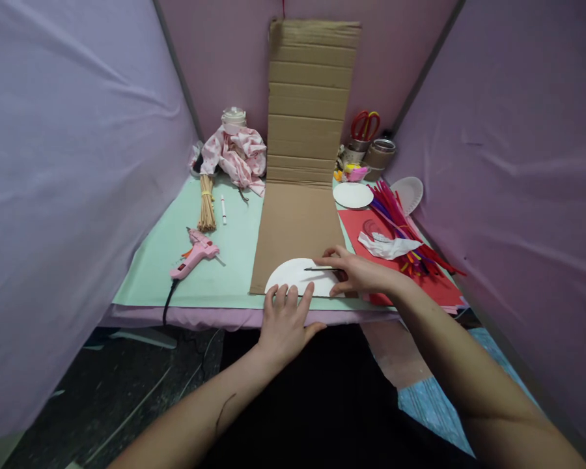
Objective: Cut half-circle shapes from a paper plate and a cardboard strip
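A white half-round piece of paper lies on the near end of a long brown cardboard strip, its straight edge towards me. My left hand rests flat with fingers spread, the fingertips on the paper's straight edge and the thumb out to the right. At the paper's right end is my right hand, fingers curved down onto it. A thin dark pencil is held in the right hand, lying nearly level over the paper with its point to the left. The palm side of the right hand is hidden.
On the left lie a pink glue gun, a bundle of sticks and a white marker. To the right are red paper, pipe cleaners, white plates and red-handled scissors. The cardboard leans up the back wall.
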